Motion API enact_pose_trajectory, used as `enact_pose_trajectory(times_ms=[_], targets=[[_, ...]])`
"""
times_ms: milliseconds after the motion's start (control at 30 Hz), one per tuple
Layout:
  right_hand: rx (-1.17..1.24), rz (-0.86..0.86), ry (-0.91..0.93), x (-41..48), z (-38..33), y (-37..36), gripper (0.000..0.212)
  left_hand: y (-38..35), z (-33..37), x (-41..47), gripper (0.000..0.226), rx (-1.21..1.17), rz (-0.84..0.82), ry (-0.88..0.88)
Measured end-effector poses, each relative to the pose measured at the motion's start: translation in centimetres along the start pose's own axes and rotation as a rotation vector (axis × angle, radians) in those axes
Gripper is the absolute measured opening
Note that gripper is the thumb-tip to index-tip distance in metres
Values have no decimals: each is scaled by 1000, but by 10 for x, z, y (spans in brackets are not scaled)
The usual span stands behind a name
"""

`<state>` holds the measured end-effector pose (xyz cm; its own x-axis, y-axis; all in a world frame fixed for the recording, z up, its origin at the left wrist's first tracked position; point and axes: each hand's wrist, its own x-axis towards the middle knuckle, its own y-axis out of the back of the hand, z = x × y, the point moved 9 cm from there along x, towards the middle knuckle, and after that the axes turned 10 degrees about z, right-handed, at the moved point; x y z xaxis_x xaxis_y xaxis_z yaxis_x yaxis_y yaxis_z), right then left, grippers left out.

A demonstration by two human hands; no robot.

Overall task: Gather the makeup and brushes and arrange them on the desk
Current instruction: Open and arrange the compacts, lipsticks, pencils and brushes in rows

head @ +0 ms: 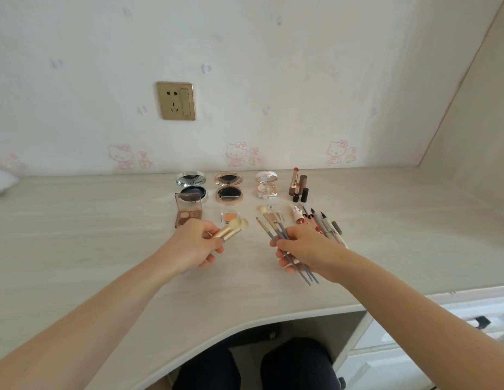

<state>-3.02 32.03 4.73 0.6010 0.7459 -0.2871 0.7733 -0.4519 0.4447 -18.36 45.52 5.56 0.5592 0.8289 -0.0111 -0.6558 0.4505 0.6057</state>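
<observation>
Pale desk (104,249), backed by cartoon wallpaper (236,153): fluffy gold brushes (231,230) are pinched in the left hand (193,247), thin grey brushes (276,232) gripped in the right hand (304,249). Open compacts (228,188) are ranged at twelve o'clock, lipsticks (298,185) and pens (324,223) at one.

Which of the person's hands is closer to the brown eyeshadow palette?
Left. The left hand, gripping gold-handled brushes, is just in front of the eyeshadow palette; the right hand, holding thin brushes, is well off to its right.

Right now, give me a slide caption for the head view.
Left hand holds gold brushes, right hand holds thin brushes, compacts lined up behind on desk.
</observation>
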Motion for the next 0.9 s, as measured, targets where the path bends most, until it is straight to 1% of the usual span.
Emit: enact_pose_trajectory(times_ms=[167, 267, 333, 433, 467, 500, 567, 600, 667, 767, 833, 900], targets=[[-69, 6, 17, 4, -6, -2, 15, 5, 3, 2, 10, 246, 15, -124], [-99, -8, 24, 6, -6, -4, 15, 5, 5, 6, 12, 277, -3, -148], [-33, -51, -18, 5, -3, -7, 15, 6, 7, 11, 12, 227, -3, -132], [157, -119, -128, 3, 5, -11, 17, 6, 8, 18, 7, 170, 22, -68], [197, -124, -156, 3, 8, -11, 17, 6, 7, 19, 9, 198, 34, -52], [219, -122, -176, 3, 11, -11, 18, 4, 6, 19, 17, 238, 34, -40], [230, -116, -200, 4, 15, -10, 17, -4, 4, 17, 32, 269, -16, -5], [226, -115, -208, 5, 17, -9, 17, -9, 3, 15, 35, 259, -45, 17], [214, -111, -211, 6, 19, -9, 17, -12, 3, 13, 35, 274, -42, 50], [179, -110, -190, 7, 19, -9, 17, -14, 2, 10, 38, 390, -2, 47], [144, -107, -171, 9, 17, -10, 16, -16, 1, 4, 34, 491, 4, 53], [120, -100, -155, 11, 15, -12, 15, -18, 1, -4, 28, 528, 9, 71]])
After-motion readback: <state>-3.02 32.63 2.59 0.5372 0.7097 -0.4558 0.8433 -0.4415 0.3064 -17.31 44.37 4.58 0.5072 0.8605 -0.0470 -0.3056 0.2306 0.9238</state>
